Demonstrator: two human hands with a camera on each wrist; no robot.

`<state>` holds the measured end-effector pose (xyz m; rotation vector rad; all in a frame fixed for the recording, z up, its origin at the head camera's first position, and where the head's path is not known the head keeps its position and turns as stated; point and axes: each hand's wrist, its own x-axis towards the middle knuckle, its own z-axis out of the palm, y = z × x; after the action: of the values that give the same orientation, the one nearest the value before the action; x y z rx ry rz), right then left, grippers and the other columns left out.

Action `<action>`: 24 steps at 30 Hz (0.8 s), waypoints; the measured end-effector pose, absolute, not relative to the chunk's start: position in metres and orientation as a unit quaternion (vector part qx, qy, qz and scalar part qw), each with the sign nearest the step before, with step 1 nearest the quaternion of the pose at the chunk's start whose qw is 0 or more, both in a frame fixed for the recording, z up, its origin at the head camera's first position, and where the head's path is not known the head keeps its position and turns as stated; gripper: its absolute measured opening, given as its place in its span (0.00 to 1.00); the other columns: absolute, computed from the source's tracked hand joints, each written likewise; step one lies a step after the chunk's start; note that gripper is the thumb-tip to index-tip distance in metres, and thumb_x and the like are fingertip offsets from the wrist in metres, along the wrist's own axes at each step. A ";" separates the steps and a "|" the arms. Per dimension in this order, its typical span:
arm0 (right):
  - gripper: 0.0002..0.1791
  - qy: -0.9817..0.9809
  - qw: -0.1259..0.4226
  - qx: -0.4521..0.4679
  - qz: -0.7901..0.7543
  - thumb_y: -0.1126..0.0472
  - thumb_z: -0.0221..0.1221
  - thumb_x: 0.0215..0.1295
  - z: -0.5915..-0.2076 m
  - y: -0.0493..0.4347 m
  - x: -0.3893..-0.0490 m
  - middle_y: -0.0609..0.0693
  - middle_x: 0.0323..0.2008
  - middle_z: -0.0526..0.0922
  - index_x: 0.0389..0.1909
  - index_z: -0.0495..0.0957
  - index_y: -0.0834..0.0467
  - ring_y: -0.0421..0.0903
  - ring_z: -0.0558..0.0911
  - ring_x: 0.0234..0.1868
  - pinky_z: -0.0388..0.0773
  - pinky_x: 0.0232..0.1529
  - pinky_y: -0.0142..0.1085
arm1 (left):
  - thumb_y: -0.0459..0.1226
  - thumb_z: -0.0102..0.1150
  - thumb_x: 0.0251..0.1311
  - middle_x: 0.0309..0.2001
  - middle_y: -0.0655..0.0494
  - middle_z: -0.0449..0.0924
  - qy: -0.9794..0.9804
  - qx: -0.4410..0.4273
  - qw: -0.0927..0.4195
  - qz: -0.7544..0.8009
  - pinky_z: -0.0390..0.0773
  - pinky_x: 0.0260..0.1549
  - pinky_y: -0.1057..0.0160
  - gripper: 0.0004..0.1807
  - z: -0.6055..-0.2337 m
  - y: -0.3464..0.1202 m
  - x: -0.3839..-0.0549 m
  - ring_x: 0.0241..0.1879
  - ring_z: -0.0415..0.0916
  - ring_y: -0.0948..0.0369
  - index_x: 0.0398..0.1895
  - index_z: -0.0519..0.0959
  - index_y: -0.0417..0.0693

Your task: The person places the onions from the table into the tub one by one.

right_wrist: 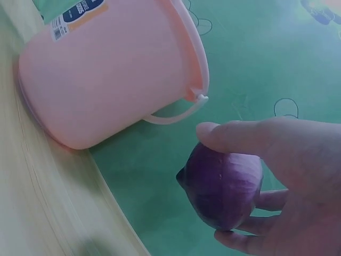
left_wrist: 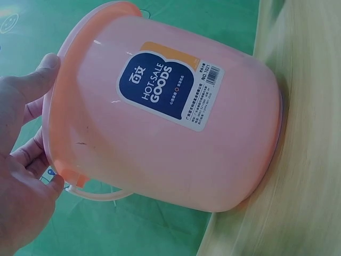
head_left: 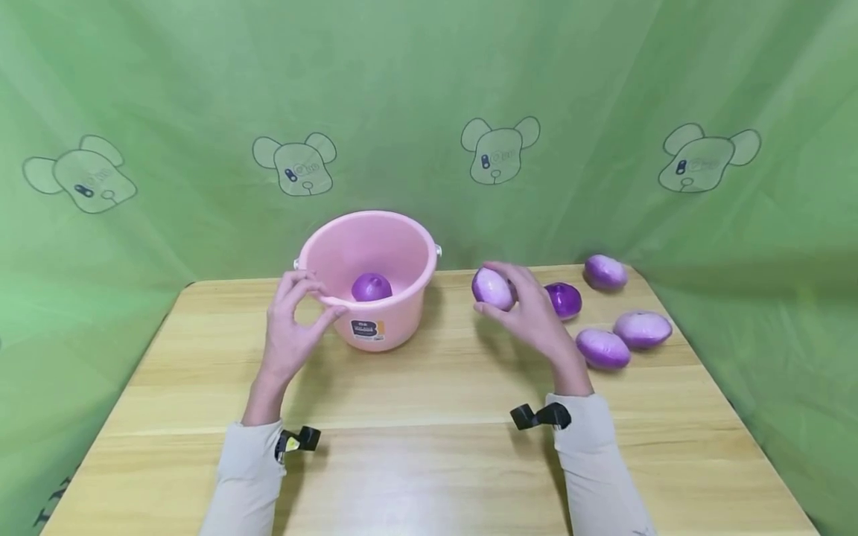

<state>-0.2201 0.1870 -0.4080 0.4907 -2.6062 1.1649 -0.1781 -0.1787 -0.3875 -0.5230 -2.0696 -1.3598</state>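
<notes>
A pink plastic bucket stands upright on the table, a purple onion lying inside it. My left hand pinches the bucket's near left rim, its thumb on the outer wall and the fingers over the edge. In the left wrist view the thumb and fingers lie along the rim of the bucket. To the right of the bucket, my right hand holds another purple onion between thumb and fingers. The right wrist view shows this onion raised off the table, its pointed tip toward the bucket.
Several more onions lie at the table's right: one partly behind my right hand, one at the far corner, and a pair nearer. A green curtain with bear-head outlines hangs behind the wooden table.
</notes>
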 end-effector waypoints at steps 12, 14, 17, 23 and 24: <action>0.41 -0.880 0.134 0.166 0.424 0.53 0.76 0.58 -0.404 0.173 -0.219 0.57 0.65 0.73 0.71 0.71 0.50 0.54 0.76 0.60 0.79 0.57 0.55 | 0.22 0.77 0.45 0.50 0.34 0.74 -0.778 -0.200 0.301 -0.514 0.57 0.74 0.39 0.18 -0.388 -0.179 -0.180 0.58 0.70 0.38 0.38 0.79 0.28; 0.40 -0.876 0.136 0.167 0.431 0.53 0.76 0.57 -0.404 0.171 -0.219 0.57 0.65 0.73 0.71 0.71 0.49 0.54 0.77 0.59 0.80 0.57 0.54 | 0.22 0.77 0.45 0.50 0.34 0.74 -0.779 -0.200 0.300 -0.513 0.58 0.74 0.39 0.18 -0.388 -0.179 -0.180 0.58 0.70 0.38 0.38 0.79 0.29; 0.40 -0.869 0.140 0.173 0.443 0.53 0.76 0.57 -0.401 0.169 -0.218 0.56 0.65 0.73 0.71 0.71 0.49 0.53 0.77 0.58 0.80 0.56 0.54 | 0.22 0.77 0.45 0.50 0.33 0.74 -0.780 -0.201 0.300 -0.511 0.58 0.74 0.39 0.18 -0.388 -0.179 -0.180 0.58 0.70 0.36 0.38 0.79 0.28; 0.41 -0.858 0.149 0.178 0.458 0.51 0.75 0.58 -0.390 0.164 -0.219 0.56 0.66 0.72 0.72 0.70 0.48 0.53 0.76 0.60 0.78 0.60 0.56 | 0.22 0.77 0.45 0.50 0.32 0.74 -0.781 -0.201 0.303 -0.508 0.58 0.73 0.38 0.18 -0.387 -0.180 -0.180 0.59 0.69 0.34 0.38 0.79 0.27; 0.41 -0.857 0.151 0.179 0.458 0.50 0.75 0.58 -0.387 0.163 -0.219 0.55 0.66 0.72 0.72 0.70 0.48 0.53 0.76 0.61 0.77 0.61 0.56 | 0.22 0.77 0.45 0.51 0.32 0.74 -0.781 -0.201 0.304 -0.507 0.59 0.73 0.38 0.18 -0.386 -0.180 -0.180 0.59 0.69 0.34 0.38 0.79 0.27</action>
<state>-0.2191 0.1629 -0.3872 0.5127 -2.4622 1.3163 -0.1800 -0.1798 -0.3863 -0.5332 -2.0692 -1.3439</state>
